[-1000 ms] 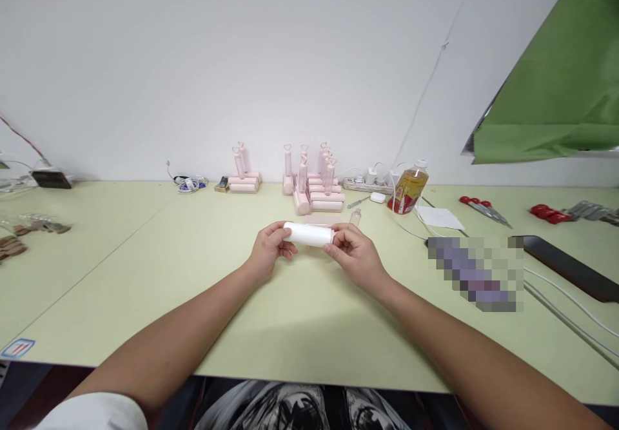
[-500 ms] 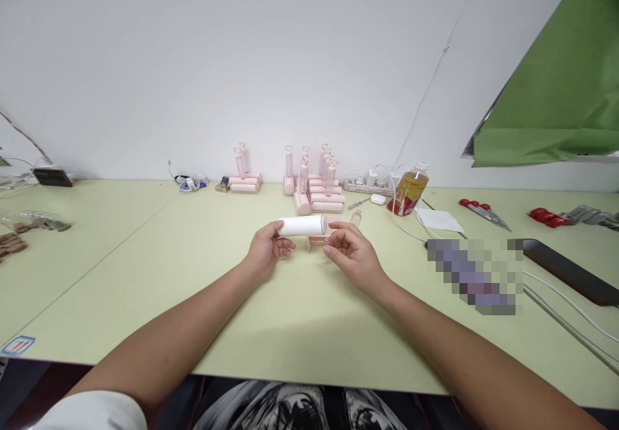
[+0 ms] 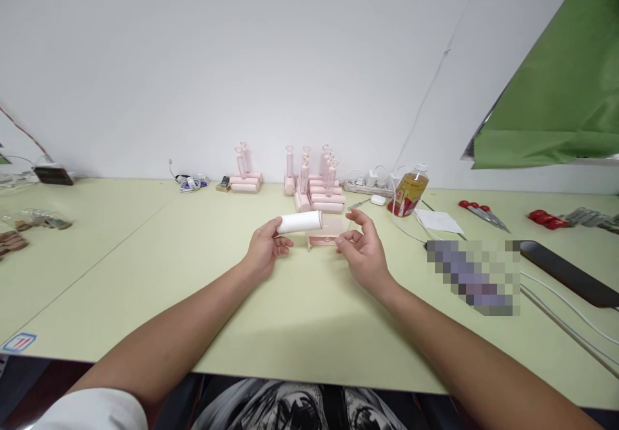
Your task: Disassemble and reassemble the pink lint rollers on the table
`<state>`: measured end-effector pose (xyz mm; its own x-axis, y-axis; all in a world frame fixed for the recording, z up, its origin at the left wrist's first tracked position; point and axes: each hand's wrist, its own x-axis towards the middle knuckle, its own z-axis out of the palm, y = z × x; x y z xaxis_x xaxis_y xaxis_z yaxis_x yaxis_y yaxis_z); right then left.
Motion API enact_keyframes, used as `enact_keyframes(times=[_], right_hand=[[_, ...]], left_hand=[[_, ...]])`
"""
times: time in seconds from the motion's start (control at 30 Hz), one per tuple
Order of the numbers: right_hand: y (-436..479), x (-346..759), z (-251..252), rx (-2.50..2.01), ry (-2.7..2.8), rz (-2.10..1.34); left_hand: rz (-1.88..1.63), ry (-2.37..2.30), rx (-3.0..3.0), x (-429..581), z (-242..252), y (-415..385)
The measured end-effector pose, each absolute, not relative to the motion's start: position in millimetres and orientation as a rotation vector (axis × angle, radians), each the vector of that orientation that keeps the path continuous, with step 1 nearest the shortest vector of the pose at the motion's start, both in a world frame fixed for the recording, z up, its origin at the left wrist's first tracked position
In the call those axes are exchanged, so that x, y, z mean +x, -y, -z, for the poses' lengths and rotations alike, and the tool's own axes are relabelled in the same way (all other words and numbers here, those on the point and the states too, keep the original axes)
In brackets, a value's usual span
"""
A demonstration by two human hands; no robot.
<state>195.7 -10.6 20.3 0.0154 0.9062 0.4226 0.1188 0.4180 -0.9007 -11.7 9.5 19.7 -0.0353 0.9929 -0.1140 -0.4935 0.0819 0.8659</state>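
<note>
My left hand is closed on one end of a white lint roller refill, held level above the table. The roll's free end, with a thin pink edge, points right. My right hand is off the roll, its index finger raised and its fingers apart. Its thumb is near the right end of a pink plastic lint roller cover, which lies on the table partly behind the roll. Whether the thumb touches the cover I cannot tell.
Several pink lint rollers with upright handles stand by the wall, and more stand further left. A drink bottle, a power strip, white paper, red-handled tools and cables lie to the right.
My right hand has drawn away from the roll's end to the right, its index finger lifting. More of the pink cover shows. The roll has shifted slightly left and tilts up a little.
</note>
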Motion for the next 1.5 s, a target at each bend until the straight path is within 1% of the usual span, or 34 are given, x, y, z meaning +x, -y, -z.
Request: enact_keyframes(times=[0.3, 0.73, 1.5], right_hand=[[12.9, 193.3, -17.1, -0.996, 1.574, -0.886], [7.9, 194.5, -9.1, -0.924, 1.734, -0.779], [7.0, 195.3, -7.7, -0.912, 1.726, -0.813]], left_hand=[[-1.381, -0.925, 0.777, -9.9, -16.8, -9.4], [-1.373, -0.949, 0.816, -10.4, -14.7, -9.7], [-1.381, -0.951, 0.838, -10.2, -14.0, -10.7]])
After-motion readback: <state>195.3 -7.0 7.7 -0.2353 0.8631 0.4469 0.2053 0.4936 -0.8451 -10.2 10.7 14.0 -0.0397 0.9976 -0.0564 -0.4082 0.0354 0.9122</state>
